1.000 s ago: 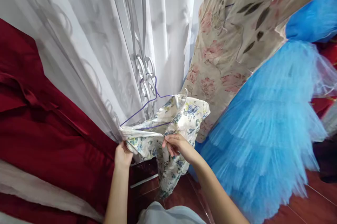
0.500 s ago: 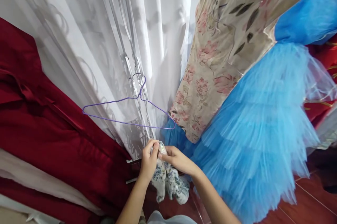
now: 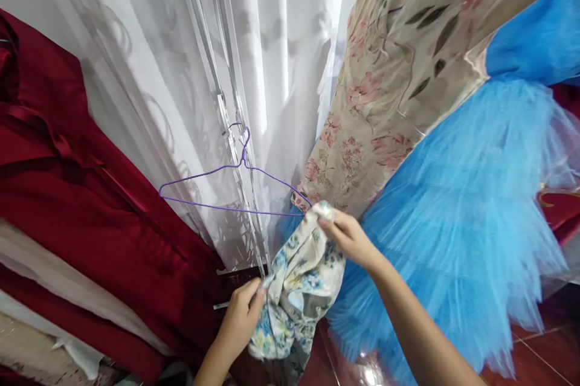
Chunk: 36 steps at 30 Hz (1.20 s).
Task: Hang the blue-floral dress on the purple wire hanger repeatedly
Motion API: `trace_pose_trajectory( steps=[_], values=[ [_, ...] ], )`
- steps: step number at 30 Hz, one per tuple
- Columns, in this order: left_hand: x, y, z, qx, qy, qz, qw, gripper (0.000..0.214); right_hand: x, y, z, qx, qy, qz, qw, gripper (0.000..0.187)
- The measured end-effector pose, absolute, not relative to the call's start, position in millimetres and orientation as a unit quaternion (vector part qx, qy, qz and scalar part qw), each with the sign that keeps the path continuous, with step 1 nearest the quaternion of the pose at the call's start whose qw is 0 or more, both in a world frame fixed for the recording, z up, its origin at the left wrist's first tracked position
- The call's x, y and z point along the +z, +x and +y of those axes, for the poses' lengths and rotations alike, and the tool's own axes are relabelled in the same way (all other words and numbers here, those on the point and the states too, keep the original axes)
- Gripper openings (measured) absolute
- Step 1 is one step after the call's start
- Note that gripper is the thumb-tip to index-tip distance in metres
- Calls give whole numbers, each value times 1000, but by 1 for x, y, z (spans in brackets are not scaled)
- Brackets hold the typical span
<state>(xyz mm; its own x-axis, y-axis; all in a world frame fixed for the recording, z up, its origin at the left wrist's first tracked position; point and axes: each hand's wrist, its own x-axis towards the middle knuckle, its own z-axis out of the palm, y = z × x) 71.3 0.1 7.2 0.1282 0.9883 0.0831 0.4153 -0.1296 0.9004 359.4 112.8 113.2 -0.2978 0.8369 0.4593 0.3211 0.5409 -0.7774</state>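
Note:
A white floral cloth garment (image 3: 301, 289) with blue and yellow flowers is stretched between my two hands. My left hand (image 3: 244, 307) pinches its lower left edge. Higher up, my right hand (image 3: 347, 235) grips the top right corner, close to the right end of a purple wire hanger (image 3: 235, 211). That hanger hangs by its hook from a silvery metal stand (image 3: 226, 114) and carries nothing. Whether the cloth touches the hanger's right end, I cannot tell. The cloth's lower part droops in folds, so its full shape is hidden.
Dark red garments (image 3: 81, 193) hang on the left. To the right are a beige floral dress (image 3: 362, 114) and a blue tiered tulle dress (image 3: 444, 211). White curtains (image 3: 276, 29) hang behind the stand. Red tiles (image 3: 539, 350) cover the floor.
My hands have moved apart from a close bunch. The right went up and right, the left slightly down and left, spreading the floral garment open. The hanger's right end is now partly behind the cloth.

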Motion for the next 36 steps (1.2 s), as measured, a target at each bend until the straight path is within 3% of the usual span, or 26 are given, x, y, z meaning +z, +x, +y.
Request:
trace_pose_trajectory(
  steps=[3, 5, 9, 11, 13, 16, 21, 24, 26, 29, 31, 34, 36],
  values=[
    [39, 57, 11, 412, 637, 524, 388, 36, 132, 357, 165, 309, -386, -695, 523, 44],
    [66, 43, 18, 424, 631, 501, 414, 38, 148, 339, 196, 370, -357, -678, 525, 45],
    [112, -5, 33, 395, 681, 491, 372, 37, 171, 296, 222, 612, -269, -636, 386, 34],
    [124, -42, 45, 346, 729, 523, 273, 34, 176, 284, 222, 685, -234, -611, 320, 34],
    [129, -85, 61, 278, 762, 561, 167, 35, 177, 281, 219, 710, -218, -593, 309, 31],
    [136, -145, 93, 218, 761, 607, 66, 33, 176, 281, 216, 711, -238, -580, 320, 29],
    [180, -180, 143, 256, 740, 620, -44, 30, 180, 278, 213, 690, -279, -584, 324, 31],
    [213, -159, 160, 340, 757, 556, -40, 27, 185, 277, 211, 687, -286, -583, 327, 31],
    [226, -136, 166, 391, 768, 506, 23, 25, 186, 276, 206, 681, -288, -585, 334, 34],
    [229, -105, 168, 377, 786, 485, 72, 36, 181, 279, 194, 621, -299, -609, 392, 35],
    [222, -92, 166, 362, 790, 495, 17, 42, 170, 285, 183, 548, -318, -639, 436, 33],
    [216, -80, 163, 383, 786, 480, -74, 19, 149, 296, 168, 481, -373, -647, 459, 37],
    [224, -71, 161, 393, 788, 460, -111, 15, 142, 304, 163, 467, -399, -621, 487, 42]
  ],
)
